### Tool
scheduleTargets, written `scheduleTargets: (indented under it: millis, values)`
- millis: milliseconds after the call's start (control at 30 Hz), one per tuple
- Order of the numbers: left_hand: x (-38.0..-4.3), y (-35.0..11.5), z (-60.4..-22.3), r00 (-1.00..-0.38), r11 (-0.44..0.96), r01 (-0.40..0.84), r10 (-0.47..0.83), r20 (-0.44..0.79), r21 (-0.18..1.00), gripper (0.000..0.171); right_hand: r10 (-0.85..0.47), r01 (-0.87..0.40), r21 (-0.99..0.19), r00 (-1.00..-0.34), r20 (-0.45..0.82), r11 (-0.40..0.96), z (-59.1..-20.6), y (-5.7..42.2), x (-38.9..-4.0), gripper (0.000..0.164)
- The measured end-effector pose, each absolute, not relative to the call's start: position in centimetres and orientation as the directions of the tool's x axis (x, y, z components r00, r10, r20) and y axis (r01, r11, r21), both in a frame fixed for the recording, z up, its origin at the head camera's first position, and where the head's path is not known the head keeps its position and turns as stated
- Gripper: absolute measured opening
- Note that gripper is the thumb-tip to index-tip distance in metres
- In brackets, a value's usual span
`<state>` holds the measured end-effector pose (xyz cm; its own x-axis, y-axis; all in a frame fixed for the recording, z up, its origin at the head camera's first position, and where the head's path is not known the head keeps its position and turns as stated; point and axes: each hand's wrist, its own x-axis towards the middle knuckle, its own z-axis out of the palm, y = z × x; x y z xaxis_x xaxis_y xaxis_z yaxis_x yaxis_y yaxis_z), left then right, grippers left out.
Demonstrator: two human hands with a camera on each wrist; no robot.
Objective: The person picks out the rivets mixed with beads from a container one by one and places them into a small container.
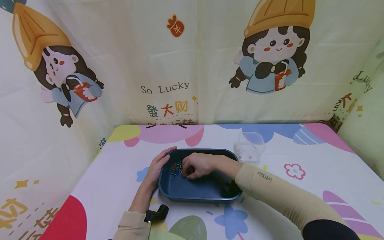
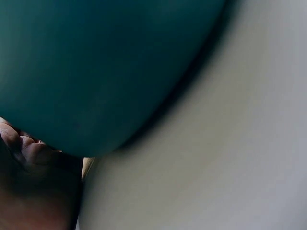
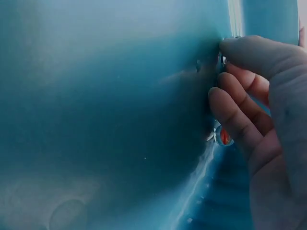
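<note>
A dark blue oval-cornered basin (image 1: 198, 196) stands on the table, its wall filling much of the left wrist view. My left hand (image 1: 157, 166) holds its left rim, the thumb near the rim and the fingers along the outside. Several small coloured glass marbles (image 1: 177, 168) lie together inside, near the left end. Right beside them, my right hand (image 1: 199, 165) reaches down into the basin with curled fingers. In the right wrist view its thumb and fingers pinch a small clear glass marble (image 3: 223, 59). A marble with a red core (image 3: 224, 136) shows behind the lower fingers.
A clear plastic box (image 1: 250, 146) with a few tiny things in it stands behind the basin's right corner. The table (image 1: 270, 200) wears a colourful printed cover, and a printed cloth (image 1: 210, 66) hangs behind it. A dark shape (image 1: 230, 189) shows in the basin's right end.
</note>
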<state>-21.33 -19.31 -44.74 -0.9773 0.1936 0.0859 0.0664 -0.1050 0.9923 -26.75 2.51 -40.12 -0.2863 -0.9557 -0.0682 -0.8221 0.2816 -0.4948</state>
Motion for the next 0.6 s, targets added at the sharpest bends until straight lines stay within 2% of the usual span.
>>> scheduleTargets:
  millis: [267, 600]
  values:
    - [-21.5, -19.42, -44.87, -0.975, -0.1, 0.076, 0.202, 0.095, 0.992, 0.045, -0.956, -0.839, -0.463, -0.281, -0.079, 0.285, -39.89, 2.52, -26.67, 0.008]
    - [-21.43, -19.38, -44.79, -0.975, -0.101, 0.069, 0.203, 0.088, 0.993, 0.045, -0.924, -0.777, -0.508, -0.364, -0.12, 0.372, -39.81, 2.75, -26.56, 0.014]
